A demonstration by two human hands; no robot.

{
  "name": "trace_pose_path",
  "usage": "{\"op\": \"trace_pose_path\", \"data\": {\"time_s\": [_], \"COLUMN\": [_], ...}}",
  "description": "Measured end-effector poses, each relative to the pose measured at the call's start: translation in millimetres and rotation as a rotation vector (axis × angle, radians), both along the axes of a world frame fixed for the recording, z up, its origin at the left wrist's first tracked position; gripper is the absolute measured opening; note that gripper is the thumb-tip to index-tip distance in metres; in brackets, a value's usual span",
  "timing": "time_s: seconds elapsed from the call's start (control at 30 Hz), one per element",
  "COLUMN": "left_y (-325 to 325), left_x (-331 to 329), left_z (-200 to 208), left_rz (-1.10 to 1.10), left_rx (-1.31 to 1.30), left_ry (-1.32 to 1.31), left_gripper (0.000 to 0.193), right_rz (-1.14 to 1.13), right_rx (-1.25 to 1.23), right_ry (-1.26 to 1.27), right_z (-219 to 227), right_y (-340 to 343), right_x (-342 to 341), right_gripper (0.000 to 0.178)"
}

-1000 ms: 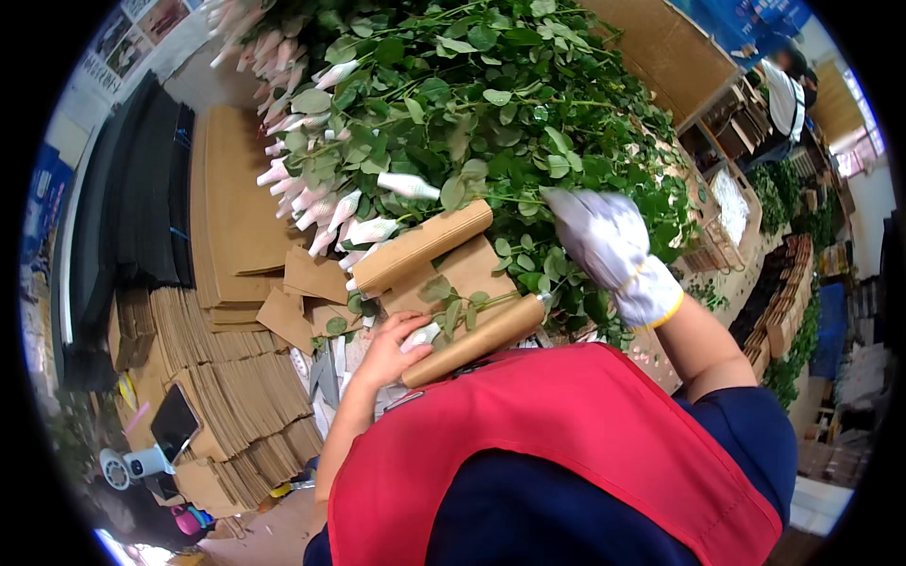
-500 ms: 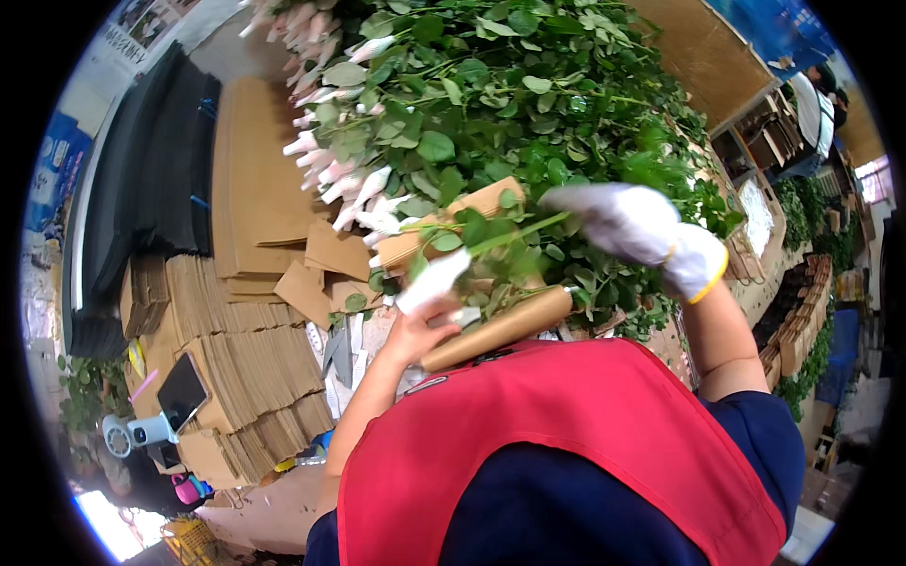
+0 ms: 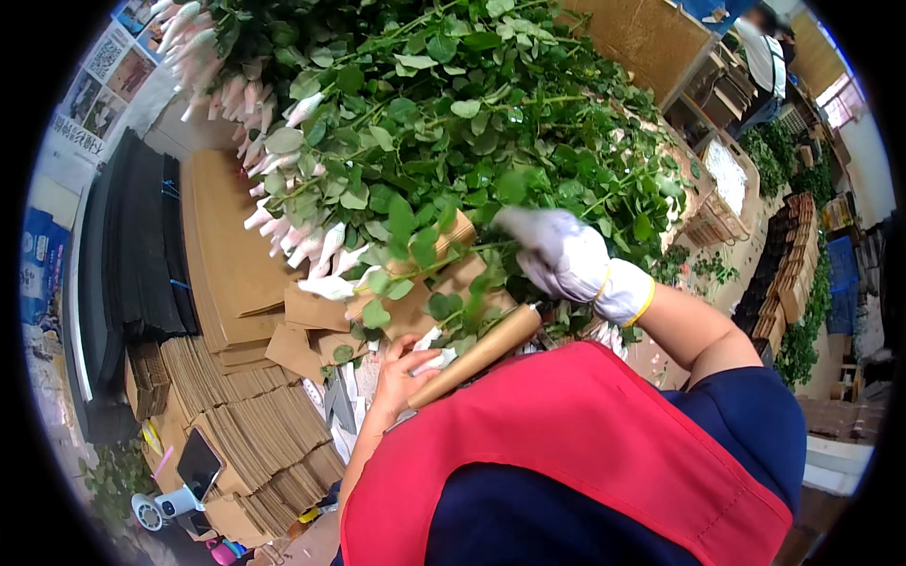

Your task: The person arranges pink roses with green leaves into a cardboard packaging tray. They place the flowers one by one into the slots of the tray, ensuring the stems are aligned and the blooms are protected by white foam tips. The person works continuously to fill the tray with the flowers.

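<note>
Left hand curling fingers around white-wrapped buds, leafy stems lying on brown paper; gloved right hand hovering blurred by leafy pile (cannot tell its grip). Few stems seemingly gathered, most of pile remaining.

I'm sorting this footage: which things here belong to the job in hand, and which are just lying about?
Apparently in use:
left hand, touching white-sleeved flower heads
gloved right hand, blurred, by leafy stems
rolled brown paper

Apparently just lying about:
dark-screened device
black sheets
crate at right
</note>
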State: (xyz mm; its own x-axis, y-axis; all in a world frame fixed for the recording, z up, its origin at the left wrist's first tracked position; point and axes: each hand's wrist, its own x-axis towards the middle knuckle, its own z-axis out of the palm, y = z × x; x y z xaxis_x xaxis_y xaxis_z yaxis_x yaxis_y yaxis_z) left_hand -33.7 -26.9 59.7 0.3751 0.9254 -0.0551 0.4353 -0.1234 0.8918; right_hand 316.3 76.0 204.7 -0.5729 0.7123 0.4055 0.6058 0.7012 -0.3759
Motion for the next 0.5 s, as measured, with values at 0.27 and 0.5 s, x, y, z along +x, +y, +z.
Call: {"op": "trace_pose_path", "data": {"time_s": [0.27, 0.5], "left_y": [10, 6], "left_x": [-2, 1], "left_z": [8, -12], "left_rz": [-0.076, 0.041], "left_rx": [0.006, -0.041], "left_ry": [0.031, 0.007], "left_gripper": [0.035, 0.061], "right_rz": [-0.235, -0.023], "right_rx": [-0.001, -0.583], "right_ry": [-0.224, -0.647], "right_z": [4, 34], "right_y": [24, -3], "right_x": [-20, 12], "right_gripper": [0.043, 0.043]}}
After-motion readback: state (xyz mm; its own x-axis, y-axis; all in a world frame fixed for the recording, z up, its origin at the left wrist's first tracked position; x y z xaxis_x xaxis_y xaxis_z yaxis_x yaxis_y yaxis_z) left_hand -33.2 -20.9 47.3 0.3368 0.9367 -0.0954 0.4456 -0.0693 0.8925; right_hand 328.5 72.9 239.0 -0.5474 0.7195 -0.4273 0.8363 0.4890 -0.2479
